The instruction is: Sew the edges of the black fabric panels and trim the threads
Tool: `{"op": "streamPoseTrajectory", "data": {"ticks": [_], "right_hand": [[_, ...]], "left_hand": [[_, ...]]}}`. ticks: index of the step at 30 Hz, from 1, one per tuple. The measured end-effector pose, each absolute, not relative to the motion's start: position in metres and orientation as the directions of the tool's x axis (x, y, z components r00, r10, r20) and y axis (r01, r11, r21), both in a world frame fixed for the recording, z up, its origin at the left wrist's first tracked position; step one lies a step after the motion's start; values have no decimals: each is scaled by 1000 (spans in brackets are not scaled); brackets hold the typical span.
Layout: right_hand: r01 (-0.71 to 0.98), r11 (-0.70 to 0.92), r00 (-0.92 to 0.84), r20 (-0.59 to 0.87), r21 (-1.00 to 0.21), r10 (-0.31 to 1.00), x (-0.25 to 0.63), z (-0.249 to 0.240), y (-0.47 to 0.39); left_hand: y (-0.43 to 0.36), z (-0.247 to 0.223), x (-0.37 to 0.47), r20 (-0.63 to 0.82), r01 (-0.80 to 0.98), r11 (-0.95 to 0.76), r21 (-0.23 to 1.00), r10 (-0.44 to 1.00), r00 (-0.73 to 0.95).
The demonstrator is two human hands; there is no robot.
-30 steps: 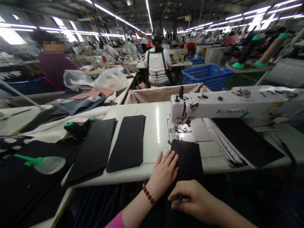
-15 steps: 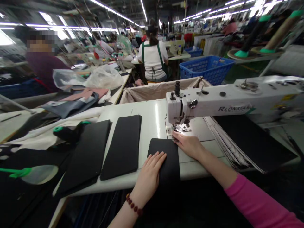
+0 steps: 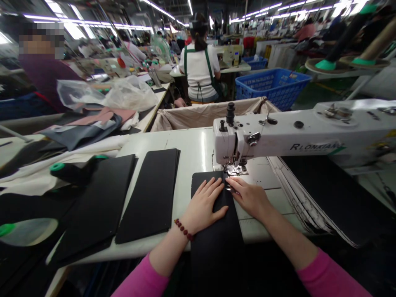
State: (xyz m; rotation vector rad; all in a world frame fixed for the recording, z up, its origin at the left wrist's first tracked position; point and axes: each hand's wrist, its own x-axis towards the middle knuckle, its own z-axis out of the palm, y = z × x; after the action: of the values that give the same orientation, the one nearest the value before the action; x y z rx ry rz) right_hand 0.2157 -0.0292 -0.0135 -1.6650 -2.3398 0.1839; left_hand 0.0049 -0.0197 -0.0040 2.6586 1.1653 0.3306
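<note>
My left hand [image 3: 206, 204] lies flat with fingers spread on a black fabric panel [image 3: 216, 255], which hangs over the table's front edge. At the panel's right edge, my right hand [image 3: 252, 198] is closed around small thread snips [image 3: 229, 188]; their metal tips point left and the rest is mostly hidden. Just beyond the fingertips is the presser foot [image 3: 235, 169] of a white sewing machine [image 3: 266, 134]. The panel's far end reaches close to the foot, left of it.
Two stacks of black panels [image 3: 150, 194] [image 3: 99, 202] lie to the left, beside a black thread cone [image 3: 66, 173]. More dark panels [image 3: 328, 194] sit under the machine arm. A cloth-lined bin [image 3: 188, 117] stands behind the table, with a blue basket [image 3: 272, 88] and co-workers farther off.
The black panel and my left hand have moved forward, toward the machine. My right hand has drawn back from the presser foot to the panel's edge, and metal tips now show in it.
</note>
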Motion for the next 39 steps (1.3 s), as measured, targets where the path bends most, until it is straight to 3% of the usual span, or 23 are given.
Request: {"op": "streamPoseTrajectory", "data": {"ticks": [34, 37, 39], "right_hand": [[905, 323, -302, 118, -275, 946, 215, -15, -27], [880, 316, -286, 136, -355, 949, 217, -16, -27], [808, 301, -245, 176, -506, 953, 220, -15, -27]], "left_hand": [[-12, -3, 4, 115, 685, -641, 347, 754, 647], [-12, -3, 4, 124, 681, -642, 353, 753, 646], [-12, -2, 4, 123, 678, -644, 353, 751, 649]]}}
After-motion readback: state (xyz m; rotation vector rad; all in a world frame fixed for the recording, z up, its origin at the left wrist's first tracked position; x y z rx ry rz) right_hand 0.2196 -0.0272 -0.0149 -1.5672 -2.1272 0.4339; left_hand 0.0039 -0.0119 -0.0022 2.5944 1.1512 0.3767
